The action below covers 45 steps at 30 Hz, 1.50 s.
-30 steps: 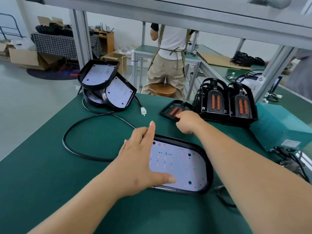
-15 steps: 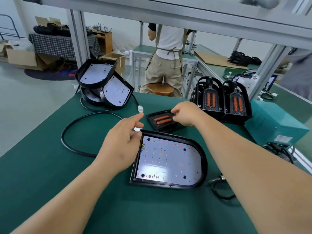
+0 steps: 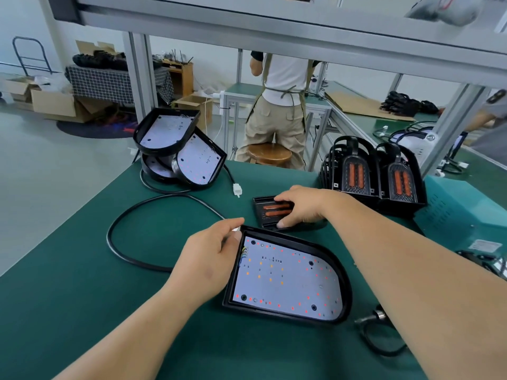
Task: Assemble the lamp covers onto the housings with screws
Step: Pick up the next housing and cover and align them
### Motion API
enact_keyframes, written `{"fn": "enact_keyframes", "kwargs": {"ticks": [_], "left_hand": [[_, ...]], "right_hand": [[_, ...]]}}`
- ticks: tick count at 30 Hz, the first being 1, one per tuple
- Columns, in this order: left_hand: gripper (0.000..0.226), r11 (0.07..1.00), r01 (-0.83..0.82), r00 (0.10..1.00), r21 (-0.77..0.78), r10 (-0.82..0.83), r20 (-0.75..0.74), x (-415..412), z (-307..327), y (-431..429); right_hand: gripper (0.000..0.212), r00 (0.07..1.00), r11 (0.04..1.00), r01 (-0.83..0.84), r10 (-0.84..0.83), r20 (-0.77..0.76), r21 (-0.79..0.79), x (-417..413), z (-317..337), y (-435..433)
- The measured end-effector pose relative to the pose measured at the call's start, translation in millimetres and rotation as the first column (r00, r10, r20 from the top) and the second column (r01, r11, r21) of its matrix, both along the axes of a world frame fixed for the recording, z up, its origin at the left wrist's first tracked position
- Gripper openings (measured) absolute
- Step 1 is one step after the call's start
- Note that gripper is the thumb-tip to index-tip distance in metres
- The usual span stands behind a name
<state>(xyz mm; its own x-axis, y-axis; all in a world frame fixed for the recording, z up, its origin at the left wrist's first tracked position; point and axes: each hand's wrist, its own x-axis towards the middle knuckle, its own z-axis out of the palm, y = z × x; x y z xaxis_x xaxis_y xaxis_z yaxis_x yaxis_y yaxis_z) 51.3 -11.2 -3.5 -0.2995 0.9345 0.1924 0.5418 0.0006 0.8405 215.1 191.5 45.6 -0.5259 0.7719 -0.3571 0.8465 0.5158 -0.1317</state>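
A black D-shaped lamp housing (image 3: 288, 275) with a white LED board lies face up on the green table in front of me. My left hand (image 3: 208, 259) is at its upper left corner, thumb and forefinger pinching a small white connector (image 3: 236, 229) at the end of the black cable. Just beyond the housing lies a black lamp cover (image 3: 270, 211) with two orange strips. My right hand (image 3: 300, 205) grips that cover, fingers over its far edge and thumb on the near edge.
More housings (image 3: 178, 149) are piled at the table's far left, with a looped black cable (image 3: 131, 231) and a white plug (image 3: 237, 190). Stacked covers (image 3: 373, 176) stand at the far right beside a teal box (image 3: 463, 218). A person stands behind the table.
My right hand has dragged the cover nearer to the housing. My left hand has left the LED board and moved to the housing's upper left corner, taking the white connector.
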Motion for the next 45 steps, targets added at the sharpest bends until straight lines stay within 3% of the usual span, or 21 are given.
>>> {"fn": "enact_keyframes", "kwargs": {"ticks": [3, 7, 11, 13, 16, 26, 33, 36, 39, 45], "left_hand": [[0.033, 1.000, -0.012, 0.999, -0.015, 0.012, 0.040, 1, -1, 2], [0.025, 0.999, -0.041, 0.994, -0.026, 0.043, 0.096, 2, 0, 3], [0.020, 0.999, -0.035, 0.987, -0.015, 0.037, 0.159, 4, 0, 4], [0.025, 1.000, -0.010, 0.986, 0.000, 0.010, 0.167, 6, 3, 4], [0.037, 1.000, -0.018, 0.991, 0.019, 0.015, 0.132, 8, 6, 3], [0.051, 0.999, -0.050, 0.982, 0.007, 0.047, 0.182, 12, 7, -1], [0.033, 0.998, -0.068, 0.980, -0.017, 0.070, 0.188, 11, 3, 0], [0.032, 0.999, -0.040, 0.965, -0.023, 0.045, 0.259, 11, 4, 1], [0.014, 0.996, 0.036, 0.938, -0.085, -0.004, 0.347, 9, 6, 2], [0.031, 0.968, 0.163, 0.962, -0.190, -0.113, 0.250, 9, 6, 5]], "right_hand": [[0.081, 0.999, 0.995, -0.011, 0.015, -0.038, 0.101, 7, 1, -10], [0.076, 0.934, 0.983, 0.027, 0.040, -0.356, 0.179, 20, 22, -38], [0.068, 0.845, 0.978, -0.061, 0.158, -0.510, 0.202, 33, 44, -90], [0.077, 0.855, 0.977, -0.108, 0.186, -0.483, 0.186, 38, 40, -116], [0.075, 0.897, 0.972, -0.145, 0.207, -0.389, 0.182, 41, 22, -138], [0.060, 0.893, 0.973, -0.061, 0.152, -0.425, 0.222, 34, 4, -153], [0.055, 0.877, 0.976, -0.040, 0.136, -0.460, 0.212, 34, -9, -156], [0.058, 0.856, 0.974, -0.041, 0.148, -0.495, 0.221, 34, -15, -158], [0.065, 0.859, 0.968, -0.039, 0.160, -0.487, 0.248, 35, -18, -158], [0.072, 0.872, 0.966, -0.111, 0.208, -0.444, 0.235, 39, -17, -162]]}}
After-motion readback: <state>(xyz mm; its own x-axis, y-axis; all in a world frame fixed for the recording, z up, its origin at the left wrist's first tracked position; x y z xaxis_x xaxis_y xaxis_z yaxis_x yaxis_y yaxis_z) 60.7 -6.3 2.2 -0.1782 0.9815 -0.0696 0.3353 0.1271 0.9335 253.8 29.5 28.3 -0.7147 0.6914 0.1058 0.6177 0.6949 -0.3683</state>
